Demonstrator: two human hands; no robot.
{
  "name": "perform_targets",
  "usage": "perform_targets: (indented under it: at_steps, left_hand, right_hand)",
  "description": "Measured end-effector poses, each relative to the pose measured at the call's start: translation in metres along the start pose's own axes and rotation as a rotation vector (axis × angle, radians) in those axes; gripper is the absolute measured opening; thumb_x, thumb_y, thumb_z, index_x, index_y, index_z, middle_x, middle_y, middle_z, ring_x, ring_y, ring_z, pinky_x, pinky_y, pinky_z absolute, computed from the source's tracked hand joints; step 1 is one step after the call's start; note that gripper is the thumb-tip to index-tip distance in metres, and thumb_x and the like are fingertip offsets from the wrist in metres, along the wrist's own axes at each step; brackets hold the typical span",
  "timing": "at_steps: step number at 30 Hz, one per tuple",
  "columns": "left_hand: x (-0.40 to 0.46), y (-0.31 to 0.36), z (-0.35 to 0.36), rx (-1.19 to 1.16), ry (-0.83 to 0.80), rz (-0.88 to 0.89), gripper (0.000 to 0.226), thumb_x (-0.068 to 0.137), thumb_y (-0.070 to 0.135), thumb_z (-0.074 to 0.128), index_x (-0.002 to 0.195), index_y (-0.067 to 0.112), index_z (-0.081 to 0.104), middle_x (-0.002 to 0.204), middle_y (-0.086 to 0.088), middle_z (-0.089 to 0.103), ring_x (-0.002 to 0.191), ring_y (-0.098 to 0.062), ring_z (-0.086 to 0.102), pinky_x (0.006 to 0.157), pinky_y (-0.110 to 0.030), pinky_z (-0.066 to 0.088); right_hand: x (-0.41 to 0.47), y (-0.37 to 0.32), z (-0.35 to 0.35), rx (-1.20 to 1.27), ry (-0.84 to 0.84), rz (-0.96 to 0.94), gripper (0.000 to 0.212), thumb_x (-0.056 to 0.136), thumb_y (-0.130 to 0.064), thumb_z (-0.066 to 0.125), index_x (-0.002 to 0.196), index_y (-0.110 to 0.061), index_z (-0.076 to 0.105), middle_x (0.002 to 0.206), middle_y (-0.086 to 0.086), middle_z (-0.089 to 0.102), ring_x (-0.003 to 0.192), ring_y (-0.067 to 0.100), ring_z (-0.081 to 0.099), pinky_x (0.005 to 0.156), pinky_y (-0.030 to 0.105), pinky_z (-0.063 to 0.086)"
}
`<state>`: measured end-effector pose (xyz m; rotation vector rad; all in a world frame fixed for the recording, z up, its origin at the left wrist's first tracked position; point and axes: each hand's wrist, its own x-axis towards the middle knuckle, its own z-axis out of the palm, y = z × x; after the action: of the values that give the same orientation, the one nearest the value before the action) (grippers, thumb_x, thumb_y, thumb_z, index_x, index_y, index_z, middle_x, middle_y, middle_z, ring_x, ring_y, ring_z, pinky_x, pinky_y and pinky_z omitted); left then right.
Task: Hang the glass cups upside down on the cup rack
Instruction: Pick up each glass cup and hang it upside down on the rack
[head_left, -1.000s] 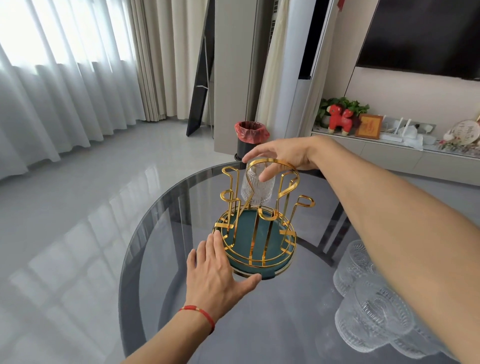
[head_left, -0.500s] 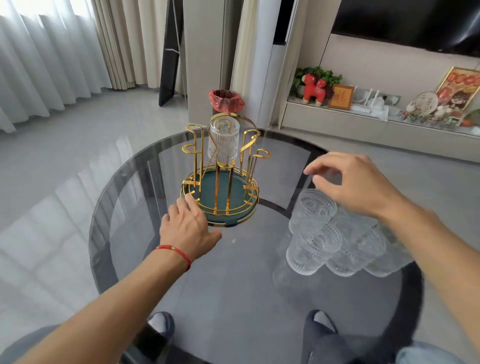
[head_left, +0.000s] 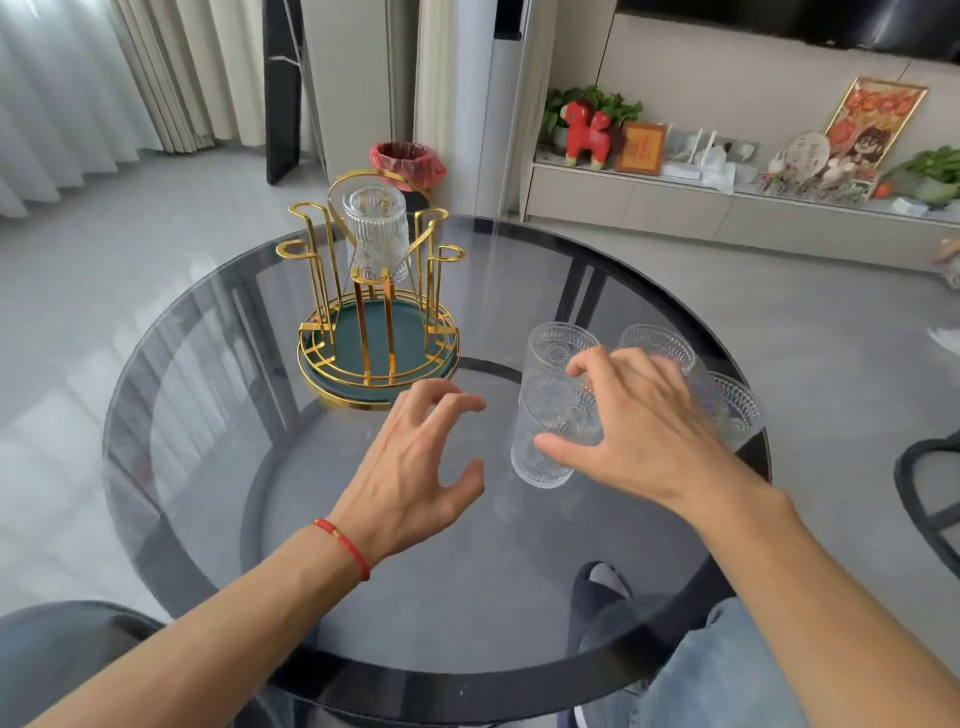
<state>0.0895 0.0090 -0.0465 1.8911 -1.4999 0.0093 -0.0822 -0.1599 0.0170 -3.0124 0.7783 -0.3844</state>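
Reaching over the cluster of upright glass cups (head_left: 660, 345) on the right of the glass desk (head_left: 467, 597), the right hand (head_left: 639, 431) curls its grip around the nearest cup (head_left: 545, 441), thumb on its near side, though full closure cannot be told. The left hand (head_left: 415, 467) hovers beside it, spread wide and empty. Rack (head_left: 376, 332) pegs lie ahead and left, one cup (head_left: 375, 228) already inverted there; the held cup's long axis stands vertical, likely needing inversion.

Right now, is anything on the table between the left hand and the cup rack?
No. In the head view only bare glass tabletop lies between the left hand and the cup rack.
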Motion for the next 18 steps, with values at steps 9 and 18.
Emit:
perform_targets:
  at_steps: [9, 18]
  left_hand:
    - [0.008, 0.018, 0.000, -0.234, -0.089, -0.014, 0.094, 0.078, 0.050, 0.079, 0.153, 0.023, 0.030, 0.141, 0.006, 0.050, 0.122, -0.002, 0.048, 0.100, -0.009, 0.041]
    - [0.027, 0.004, -0.036, -0.434, 0.157, -0.269, 0.089, 0.058, 0.067, 0.081, 0.128, 0.026, 0.045, 0.118, 0.011, 0.064, 0.108, -0.001, 0.064, 0.088, -0.022, 0.056]
  right_hand:
    - [-0.008, -0.022, 0.004, 0.404, 0.151, -0.113, 0.073, 0.063, -0.059, 0.081, 0.121, -0.028, 0.050, 0.111, -0.015, 0.056, 0.112, 0.007, 0.055, 0.093, 0.013, 0.038]
    - [0.010, -0.044, 0.016, 1.017, 0.078, 0.011, 0.057, 0.088, -0.029, 0.081, 0.134, -0.018, 0.049, 0.135, -0.002, 0.064, 0.121, 0.005, 0.065, 0.100, 0.022, 0.052]
